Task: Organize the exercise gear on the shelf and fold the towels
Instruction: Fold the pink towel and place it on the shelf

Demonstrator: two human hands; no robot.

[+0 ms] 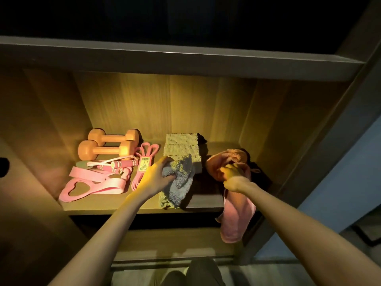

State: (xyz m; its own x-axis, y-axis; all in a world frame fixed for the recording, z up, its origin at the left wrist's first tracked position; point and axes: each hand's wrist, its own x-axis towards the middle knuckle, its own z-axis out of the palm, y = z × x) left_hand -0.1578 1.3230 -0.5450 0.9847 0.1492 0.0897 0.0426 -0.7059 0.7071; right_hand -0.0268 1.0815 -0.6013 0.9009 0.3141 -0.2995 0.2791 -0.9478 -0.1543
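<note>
Your left hand (pixel 157 176) clutches the bunched grey towel (pixel 181 182) at frame centre, fingers curled into it. Your right hand (pixel 234 176) grips the pink towel (pixel 236 215), which hangs over the shelf (pixel 99 207) edge at centre right. 2 orange dumbbells (pixel 107 150) sit centre left, behind pink bands (pixel 92 184).

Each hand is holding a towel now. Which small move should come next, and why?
Probably lay the grey towel down on the shelf, freeing the left hand. The right hand grips the pink towel, which hangs crumpled over the shelf edge, and the grey one is bunched too; folding either likely needs both hands.
</note>
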